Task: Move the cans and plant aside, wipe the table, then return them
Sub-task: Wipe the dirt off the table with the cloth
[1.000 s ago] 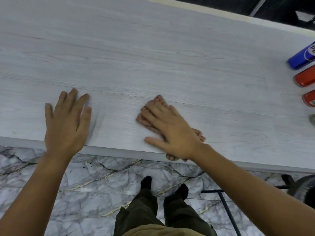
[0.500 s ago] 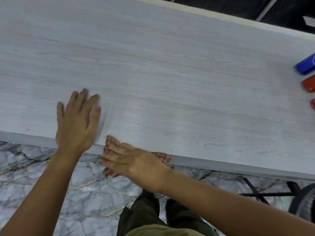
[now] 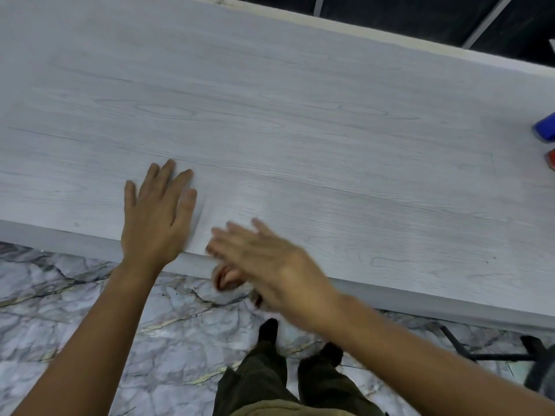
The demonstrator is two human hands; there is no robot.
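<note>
Right now the cloth (image 3: 228, 276) sits at the near edge of the table (image 3: 300, 130), mostly hidden beneath my right hand (image 3: 264, 259); only a reddish bit of it peeks out under my palm, hanging just past the edge. That hand is blurred, its fingers (image 3: 237, 232) stretched out fairly straight over the tabletop, and I cannot tell whether my thumb pinches the cloth or my palm merely presses it. My left hand (image 3: 156, 217) lies flat on the table just beside it, fingers straight and slightly spread, heel of the palm at the edge. Far off at the right end of the table stand a blue can (image 3: 546, 131) and, nearer me, a red can (image 3: 551, 163), both cut off by the border. Below the table are marble floor (image 3: 90, 325), my dark trousers (image 3: 270, 385) and shoes (image 3: 268, 328).
</note>
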